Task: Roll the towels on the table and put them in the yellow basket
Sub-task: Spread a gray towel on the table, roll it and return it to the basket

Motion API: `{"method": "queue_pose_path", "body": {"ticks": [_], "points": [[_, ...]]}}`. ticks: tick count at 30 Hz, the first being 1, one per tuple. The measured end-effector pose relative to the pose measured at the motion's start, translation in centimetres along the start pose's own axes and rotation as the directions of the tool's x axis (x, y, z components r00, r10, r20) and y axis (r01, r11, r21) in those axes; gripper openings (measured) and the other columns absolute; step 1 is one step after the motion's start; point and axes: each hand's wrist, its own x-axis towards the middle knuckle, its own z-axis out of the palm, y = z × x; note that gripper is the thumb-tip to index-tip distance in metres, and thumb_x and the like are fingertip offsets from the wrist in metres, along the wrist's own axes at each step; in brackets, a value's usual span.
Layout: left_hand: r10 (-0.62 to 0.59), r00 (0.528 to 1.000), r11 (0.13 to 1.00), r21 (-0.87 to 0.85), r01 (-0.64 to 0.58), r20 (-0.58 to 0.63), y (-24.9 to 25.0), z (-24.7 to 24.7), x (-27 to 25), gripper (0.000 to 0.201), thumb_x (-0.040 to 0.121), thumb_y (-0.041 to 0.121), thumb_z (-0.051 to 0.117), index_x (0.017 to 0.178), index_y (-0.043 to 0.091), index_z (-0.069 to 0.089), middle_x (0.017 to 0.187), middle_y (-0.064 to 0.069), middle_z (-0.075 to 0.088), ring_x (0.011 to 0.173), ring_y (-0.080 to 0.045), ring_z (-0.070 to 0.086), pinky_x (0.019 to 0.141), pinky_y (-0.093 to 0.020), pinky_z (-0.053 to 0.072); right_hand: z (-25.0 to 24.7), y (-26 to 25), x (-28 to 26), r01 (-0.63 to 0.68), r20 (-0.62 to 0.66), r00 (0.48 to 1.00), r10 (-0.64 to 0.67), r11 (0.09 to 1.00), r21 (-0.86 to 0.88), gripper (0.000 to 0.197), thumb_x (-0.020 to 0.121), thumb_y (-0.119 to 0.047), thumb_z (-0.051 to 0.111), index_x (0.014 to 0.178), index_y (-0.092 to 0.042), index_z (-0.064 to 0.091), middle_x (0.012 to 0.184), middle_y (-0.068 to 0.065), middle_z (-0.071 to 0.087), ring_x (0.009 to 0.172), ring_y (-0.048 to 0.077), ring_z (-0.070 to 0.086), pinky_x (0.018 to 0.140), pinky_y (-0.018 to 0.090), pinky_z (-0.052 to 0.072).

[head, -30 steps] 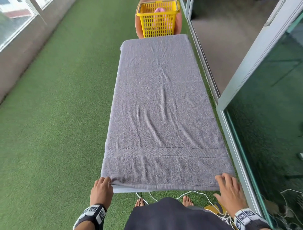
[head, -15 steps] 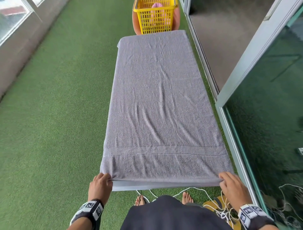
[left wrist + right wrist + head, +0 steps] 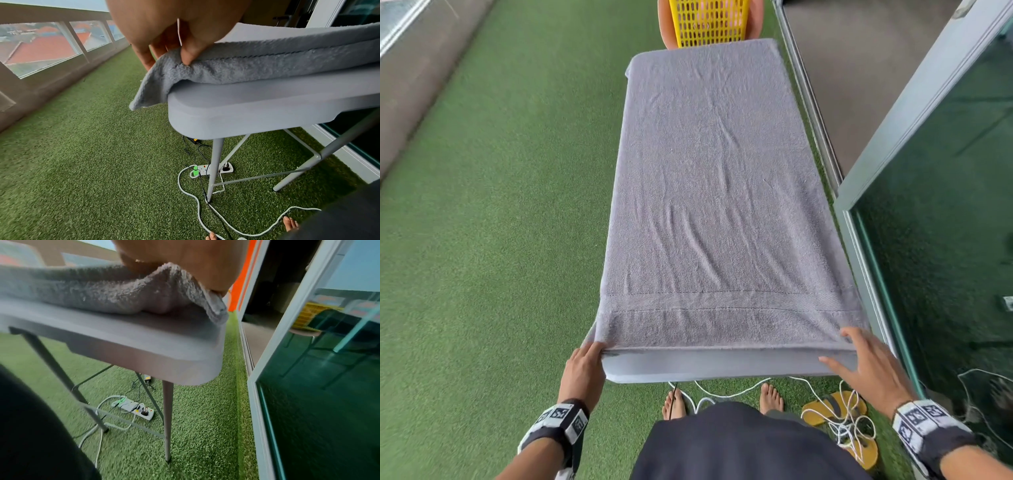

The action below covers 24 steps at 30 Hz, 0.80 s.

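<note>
A grey towel point(image 3: 715, 205) lies spread flat along the whole grey folding table point(image 3: 722, 368). My left hand point(image 3: 599, 349) pinches the towel's near left corner point(image 3: 267, 65) between thumb and fingers point(image 3: 185, 55), at the table's corner point(image 3: 246, 110). My right hand point(image 3: 849, 346) holds the near right corner, with fingers on top. In the right wrist view that corner of the towel point(image 3: 92, 293) is lifted into a small tent off the table point(image 3: 144, 345). The yellow basket point(image 3: 709, 24) stands beyond the far end with something pink inside.
The basket rests on an orange chair point(image 3: 666, 31). A glass sliding door point(image 3: 928, 205) runs close along the table's right side, and a low wall runs along the left. A power strip point(image 3: 213, 168), white cables and yellow sandals point(image 3: 835, 411) lie on the green turf by my bare feet.
The right hand went from lying on the towel's corner to holding and lifting it. The left hand kept its pinch. The towel's near edge has risen slightly, and the view has tipped down.
</note>
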Motion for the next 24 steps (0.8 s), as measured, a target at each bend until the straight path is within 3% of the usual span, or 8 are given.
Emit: {"method": "queue_pose_path", "body": {"ticks": [3,6,9,12,16,20,24], "points": [[0.040,0.999,0.999,0.035,-0.042,0.034,-0.2,-0.4,0.2,0.028,0.075,-0.020,0.060,0.085,0.005,0.068,0.078,-0.012,0.069,0.066,-0.019,0.052,0.063,-0.033,0.044,0.5,1.0,-1.0,-0.002,-0.057,0.998,-0.001,0.998,-0.057,0.061,0.063,0.007,0.081,0.106,-0.018,0.045,0.095,0.012,0.066,0.080,0.029,0.064,0.075,0.048,0.056],[0.068,0.997,0.997,0.034,-0.069,0.035,0.0,-0.7,0.2,0.025,0.075,-0.020,0.062,0.081,0.004,0.068,0.073,-0.011,0.068,0.063,-0.017,0.051,0.059,-0.030,0.043,0.8,1.3,-1.8,0.045,-0.076,0.996,-0.055,0.991,-0.126,0.057,0.056,0.018,0.077,0.099,-0.015,0.057,0.089,0.005,0.062,0.077,0.024,0.060,0.072,0.046,0.055],[0.078,0.995,0.996,0.037,-0.080,0.055,-0.2,-0.6,0.0,0.024,0.075,-0.017,0.066,0.085,0.005,0.071,0.075,-0.010,0.070,0.064,-0.022,0.060,0.063,-0.037,0.053,0.9,2.1,-2.8,0.013,-0.026,1.000,-0.016,0.991,-0.136,0.048,0.057,0.020,0.077,0.094,-0.010,0.074,0.091,-0.001,0.061,0.081,0.022,0.059,0.077,0.045,0.057],[0.109,0.992,0.993,0.029,-0.111,0.066,0.4,0.1,-0.4,0.023,0.076,-0.014,0.068,0.087,0.006,0.073,0.075,-0.007,0.071,0.066,-0.022,0.064,0.067,-0.038,0.056,0.2,3.4,-3.4,-0.077,0.011,0.997,0.080,0.987,-0.138,0.047,0.064,0.018,0.074,0.100,-0.012,0.076,0.091,-0.005,0.058,0.081,0.018,0.056,0.073,0.038,0.057],[0.162,0.983,0.986,0.036,-0.166,0.082,2.0,1.2,-1.1,0.025,0.072,-0.016,0.070,0.083,0.007,0.071,0.070,-0.005,0.068,0.065,-0.023,0.063,0.066,-0.037,0.053,0.4,4.4,-3.4,-0.178,-0.046,0.984,0.173,0.967,-0.180,0.043,0.069,0.015,0.071,0.106,-0.006,0.074,0.098,0.003,0.058,0.090,0.023,0.051,0.076,0.045,0.056],[0.066,0.994,0.997,0.036,-0.069,0.086,1.5,1.2,-1.1,0.022,0.071,-0.015,0.072,0.078,0.006,0.070,0.067,-0.008,0.066,0.062,-0.023,0.060,0.062,-0.033,0.047,1.2,4.2,-3.2,-0.204,-0.076,0.979,0.191,0.942,-0.268,0.035,0.074,0.003,0.071,0.106,-0.010,0.074,0.097,0.005,0.054,0.088,0.025,0.044,0.077,0.046,0.044],[-0.062,0.996,0.994,-0.081,0.067,0.062,0.9,1.2,-1.1,0.013,0.085,-0.006,0.062,0.087,0.003,0.072,0.079,-0.012,0.068,0.068,-0.025,0.060,0.066,-0.035,0.046,1.2,4.4,-2.3,-0.265,-0.079,0.963,0.257,0.956,-0.126,0.027,0.081,0.002,0.067,0.100,-0.016,0.076,0.095,0.003,0.063,0.091,0.024,0.051,0.082,0.038,0.033]]}}
